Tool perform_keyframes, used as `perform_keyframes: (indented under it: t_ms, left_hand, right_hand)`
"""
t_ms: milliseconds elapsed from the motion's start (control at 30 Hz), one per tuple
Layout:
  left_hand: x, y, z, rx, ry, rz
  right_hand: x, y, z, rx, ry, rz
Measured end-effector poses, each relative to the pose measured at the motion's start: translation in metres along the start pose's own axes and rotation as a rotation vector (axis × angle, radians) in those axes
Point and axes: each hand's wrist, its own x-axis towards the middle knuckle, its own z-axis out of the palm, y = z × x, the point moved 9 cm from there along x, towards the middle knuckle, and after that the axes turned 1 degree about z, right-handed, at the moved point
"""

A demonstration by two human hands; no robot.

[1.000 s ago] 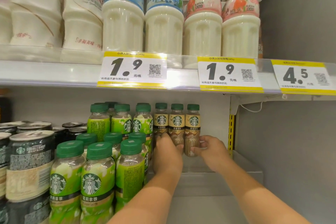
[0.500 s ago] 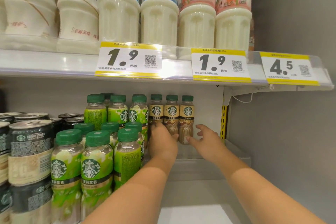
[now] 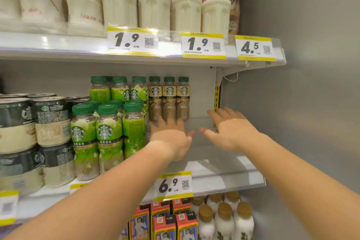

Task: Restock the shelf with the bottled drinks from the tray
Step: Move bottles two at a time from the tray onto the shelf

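Three brown-and-cream coffee bottles (image 3: 169,97) with green caps stand in a row at the back of the middle shelf (image 3: 224,163). My left hand (image 3: 170,138) is open, palm down, just in front of them and not touching them. My right hand (image 3: 231,130) is also open, fingers spread, over the bare right part of the shelf. Neither hand holds anything. The tray is not in view.
Green-labelled bottles (image 3: 106,134) and dark cans (image 3: 51,121) fill the shelf's left side. White milk bottles (image 3: 153,0) stand on the shelf above, behind price tags (image 3: 203,46). A grey side wall (image 3: 311,84) closes the right. Cartons and white bottles (image 3: 224,220) sit below.
Both hands have let go of the brown bottles and pulled back toward me, fingers spread. The view has tilted down, showing the lower shelf.
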Motion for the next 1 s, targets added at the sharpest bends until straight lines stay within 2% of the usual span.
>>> perform_keyframes:
  t_ms: [100,300,467,633,767,1000]
  left_hand:
    - [-0.030,0.005,0.003,-0.002,-0.045,0.066]
    - [-0.113,0.021,0.006,0.053,0.076,0.235]
    - [-0.187,0.019,0.038,0.109,0.126,0.301]
    - [-0.242,0.003,0.091,0.172,0.120,0.362]
    - [-0.277,-0.009,0.147,0.161,0.059,0.387]
    - [-0.343,-0.028,0.314,0.076,-0.230,0.335]
  right_hand:
    - [-0.040,-0.004,-0.002,0.018,0.029,-0.012]
    - [-0.130,-0.014,0.012,0.107,0.048,-0.015]
    - [-0.201,-0.028,0.039,0.088,0.050,-0.013]
    - [-0.257,-0.046,0.090,0.120,-0.043,0.003]
    - [-0.290,-0.066,0.138,0.136,-0.104,-0.004]
    - [-0.359,-0.107,0.274,0.157,-0.324,-0.052]
